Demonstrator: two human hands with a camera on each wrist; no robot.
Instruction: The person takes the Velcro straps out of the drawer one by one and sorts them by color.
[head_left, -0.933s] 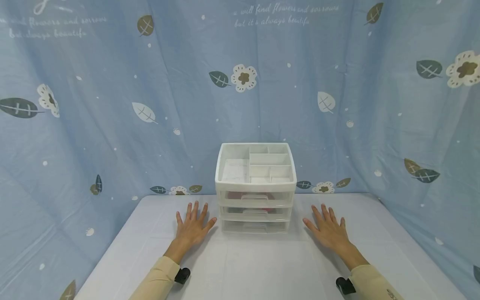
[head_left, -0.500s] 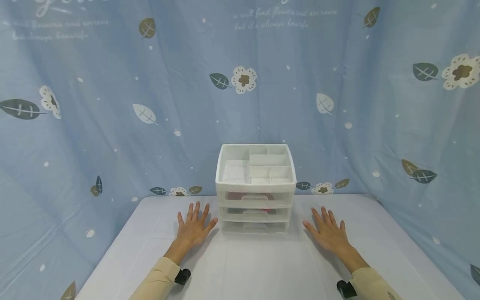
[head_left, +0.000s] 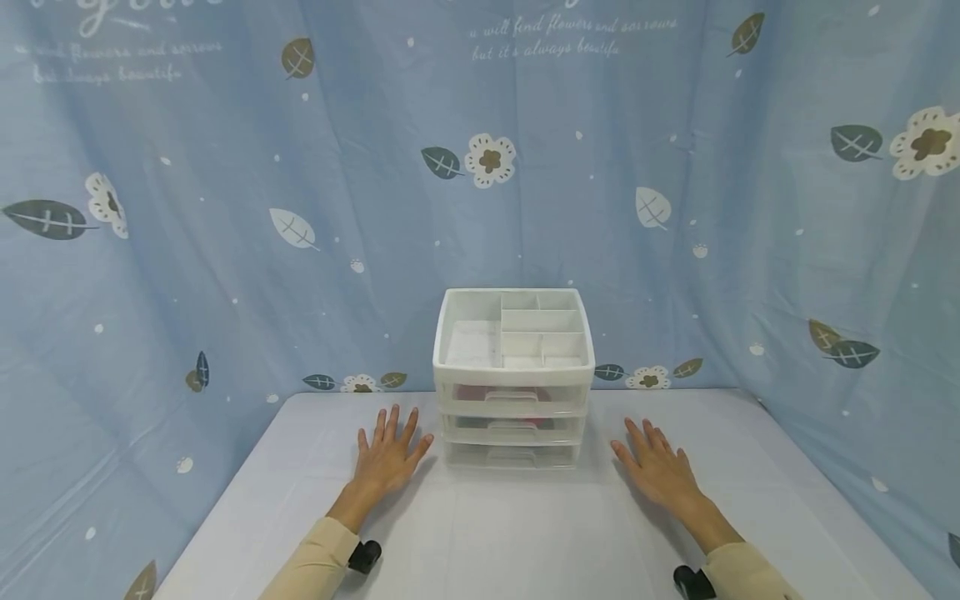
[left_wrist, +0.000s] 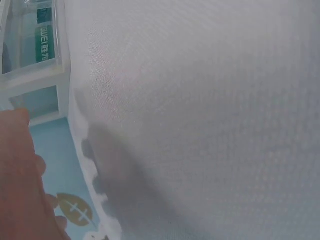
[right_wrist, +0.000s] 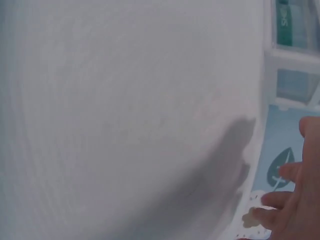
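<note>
A white desktop drawer organizer point(head_left: 513, 377) stands upright at the back of the table, with an open divided tray on top and three clear drawers below, all pushed in. My left hand point(head_left: 384, 460) is spread palm down over the table left of it, thumb toward the organizer and apart from it. On the other side, my right hand point(head_left: 662, 475) is palm down too, fingers slightly bent and holding nothing. Reddish contents point(head_left: 472, 392) show dimly through the top drawer. In the left wrist view, a green label point(left_wrist: 45, 43) is visible through a clear drawer.
The white-covered table point(head_left: 510, 533) reaches back to a blue patterned curtain point(head_left: 360, 167), which also hangs along both sides. A black wrist device point(head_left: 365, 556) sits under the left sleeve point(head_left: 315, 558), and another black device point(head_left: 692, 582) under the right.
My right hand has shifted very slightly down and right, its fingers a little closer together. The left hand and the organizer stay practically where they were.
</note>
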